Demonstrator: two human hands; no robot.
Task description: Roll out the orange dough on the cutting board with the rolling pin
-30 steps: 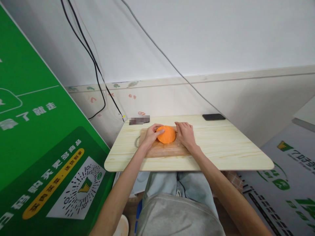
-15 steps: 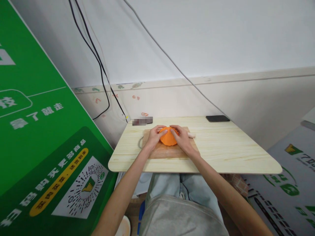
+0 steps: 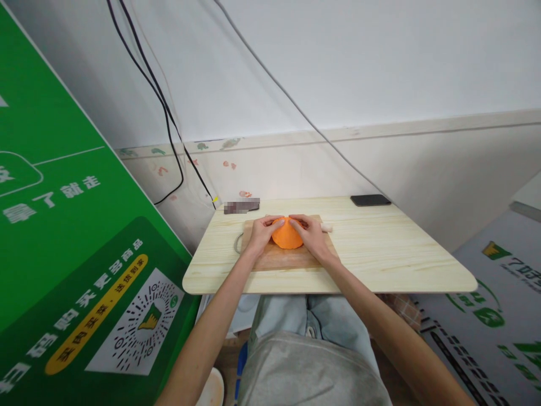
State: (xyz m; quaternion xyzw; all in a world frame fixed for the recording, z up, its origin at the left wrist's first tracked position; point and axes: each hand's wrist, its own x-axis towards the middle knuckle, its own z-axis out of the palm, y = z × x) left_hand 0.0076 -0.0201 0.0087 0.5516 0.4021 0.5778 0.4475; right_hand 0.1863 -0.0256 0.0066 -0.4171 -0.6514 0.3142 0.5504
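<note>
An orange, flat, rounded piece, like soft dough (image 3: 288,234), is held over a wooden board (image 3: 287,261), its near edge hanging toward me. My left hand (image 3: 264,231) grips its upper left edge, thumb on the near face and fingers behind. At the upper right edge my right hand (image 3: 310,232) pinches it the same way, with both thumbs close together near the top. Just past the right hand a pale stick end (image 3: 327,228) shows; the hand hides the rest. A thin metal loop (image 3: 237,242) protrudes from the board's left side.
The board lies on a pale wooden table (image 3: 393,254). A black phone (image 3: 370,200) rests at the back right, and a dark, partly blurred-out item (image 3: 242,206) at the back left. Cables run down the wall (image 3: 296,169). A green panel (image 3: 84,225) stands at left.
Both hands keep their hold on the orange piece, with only a slight shift of the fingers. The whole view has moved a little.
</note>
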